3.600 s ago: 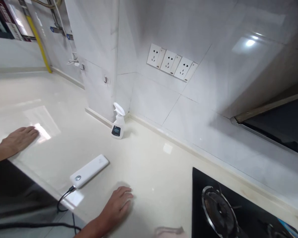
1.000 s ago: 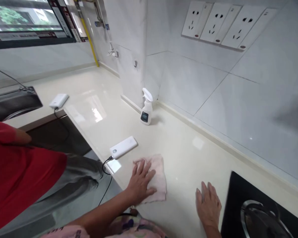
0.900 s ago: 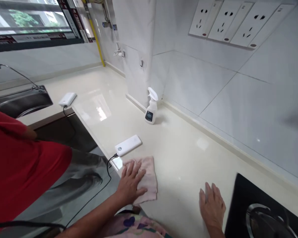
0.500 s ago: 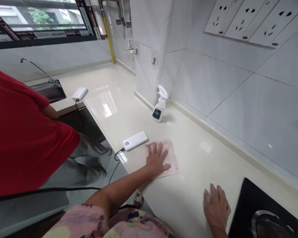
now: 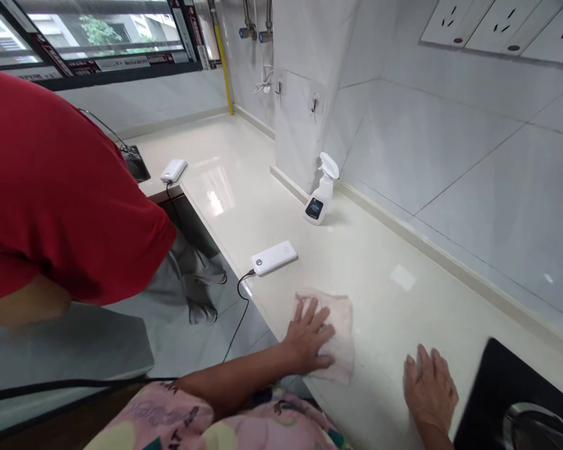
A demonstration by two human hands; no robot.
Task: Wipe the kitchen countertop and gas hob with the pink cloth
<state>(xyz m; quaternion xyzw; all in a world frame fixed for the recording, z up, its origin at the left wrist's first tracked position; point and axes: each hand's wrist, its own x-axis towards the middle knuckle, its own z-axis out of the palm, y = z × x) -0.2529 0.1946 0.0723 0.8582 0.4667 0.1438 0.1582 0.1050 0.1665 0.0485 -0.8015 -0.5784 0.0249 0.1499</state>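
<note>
My left hand [image 5: 308,337] lies flat with fingers spread on a pale pink cloth [image 5: 341,328], pressing it to the cream countertop [image 5: 380,312] close to the front edge. Nothing is gripped; the palm only rests on the fabric. Farther right, my right hand [image 5: 430,387] is set down on the bare counter, fingers stretched out and holding nothing, just left of the black cooktop [image 5: 492,369]. A white power bank [image 5: 274,257] with a black cable lies beyond the cloth. Against the wall corner stands a white spray bottle [image 5: 319,199] with a dark label.
A person in a red shirt [image 5: 75,187] bends over at the left, beside the counter. A second white power bank [image 5: 174,170] sits near the sink [image 5: 136,165]. Tiled wall [image 5: 473,156] with sockets [image 5: 497,28] bounds the right side.
My left hand and the cloth have slid toward me along the counter. The red-shirted person has leaned lower. My view has shifted; my right hand stays on the counter.
</note>
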